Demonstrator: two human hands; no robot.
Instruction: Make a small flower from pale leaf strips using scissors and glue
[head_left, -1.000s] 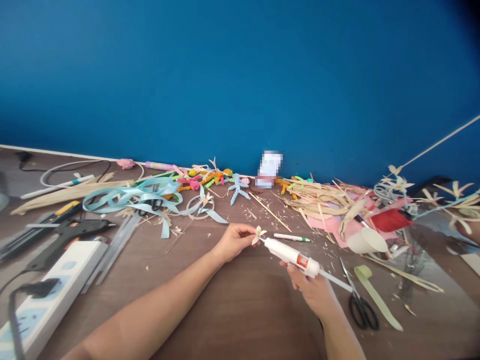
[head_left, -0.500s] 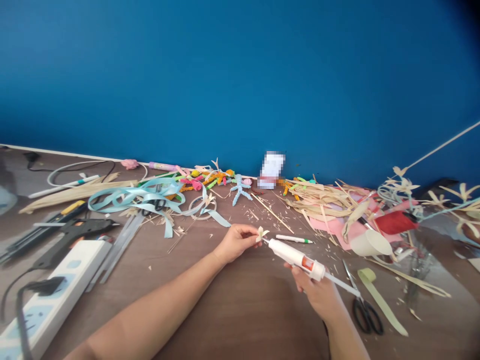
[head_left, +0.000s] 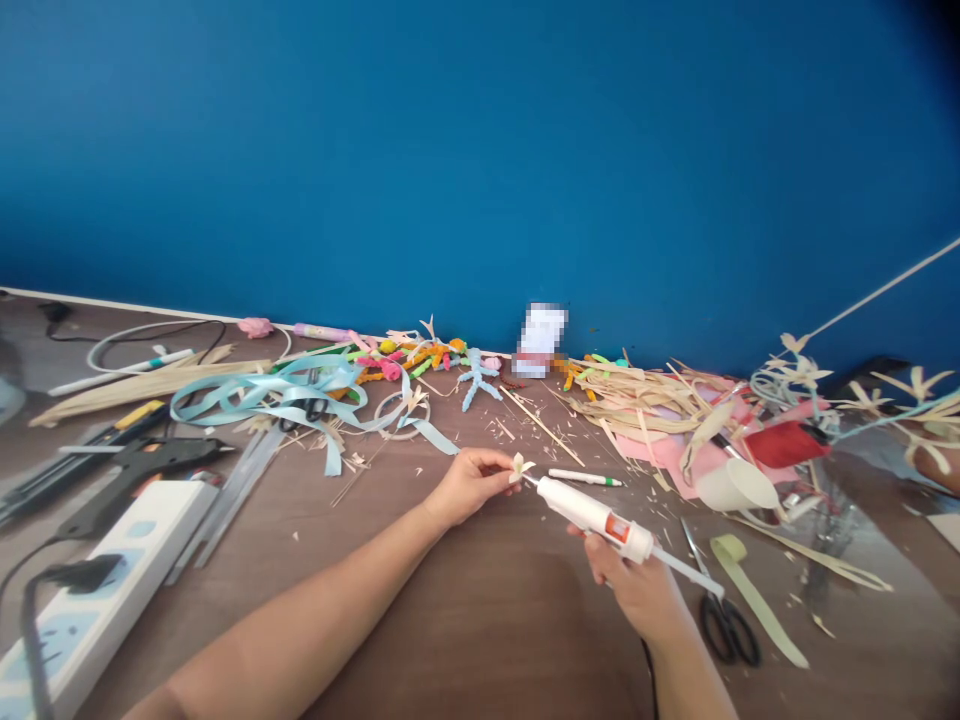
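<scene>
My left hand (head_left: pixel 469 482) pinches a small cream leaf flower (head_left: pixel 519 466) just above the brown table (head_left: pixel 480 620). My right hand (head_left: pixel 637 590) is closed around a white glue gun (head_left: pixel 592 516) with a clear glue stick sticking out of its back. The gun's nozzle touches the flower's base. A white pen with a green tip (head_left: pixel 585 477) lies just beyond the nozzle.
Black scissors (head_left: pixel 716 610) and a pale green strip (head_left: pixel 754 595) lie right of my right hand. Dried leaf strips (head_left: pixel 645 400), pink paper and a white cup (head_left: pixel 731 485) fill the right. Light blue ribbon (head_left: pixel 292 395), a black glue gun (head_left: pixel 142 465) and a white power strip (head_left: pixel 112 575) sit left.
The glue gun and my right hand have slid slightly right and down. My left hand stays pinched on the flower, with the nozzle still at it.
</scene>
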